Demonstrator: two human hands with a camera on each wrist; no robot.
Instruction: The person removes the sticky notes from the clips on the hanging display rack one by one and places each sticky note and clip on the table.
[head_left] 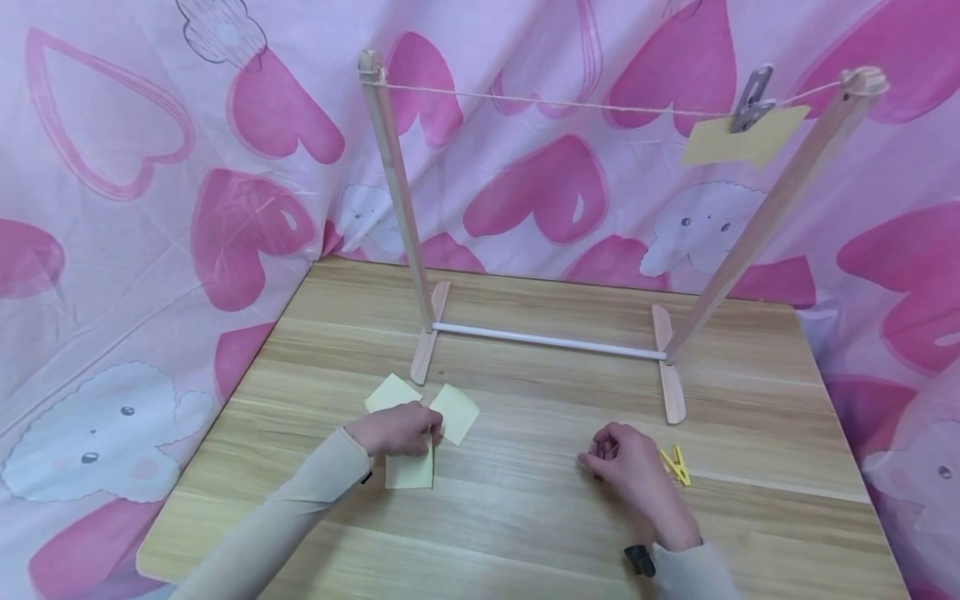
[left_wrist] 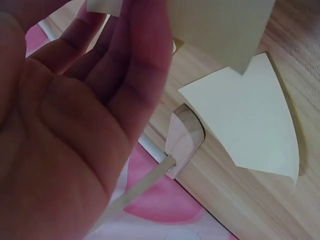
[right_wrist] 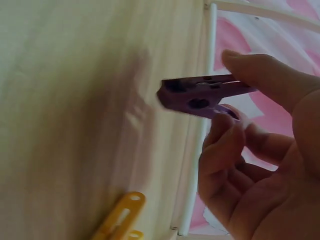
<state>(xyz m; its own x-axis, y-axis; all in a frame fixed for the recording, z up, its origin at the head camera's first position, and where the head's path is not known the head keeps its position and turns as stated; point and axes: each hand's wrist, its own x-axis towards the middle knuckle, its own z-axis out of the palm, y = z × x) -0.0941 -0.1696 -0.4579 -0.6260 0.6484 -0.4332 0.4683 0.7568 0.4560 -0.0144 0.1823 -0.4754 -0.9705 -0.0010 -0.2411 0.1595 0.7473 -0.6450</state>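
In the head view my left hand (head_left: 397, 427) is over pale yellow paper squares at the left of the table. It pinches one paper square (left_wrist: 220, 30), partly hidden by the fingers in the left wrist view. Another paper square (left_wrist: 250, 115) lies on the table beside it, one corner slightly curled. My right hand (head_left: 633, 467) holds a purple clothespin (right_wrist: 195, 97) between thumb and fingers, just above the table. Close by the right hand lies a yellow clothespin (head_left: 677, 465), partly seen in the right wrist view.
A wooden stand with two posts (head_left: 397, 183) and a white bottom rod (head_left: 547, 339) stands at the back. A string (head_left: 540, 102) runs between the post tops. Near its right end a grey clip (head_left: 750, 104) holds a yellow paper (head_left: 708, 143). Heart-patterned cloth (head_left: 262, 225) surrounds the table.
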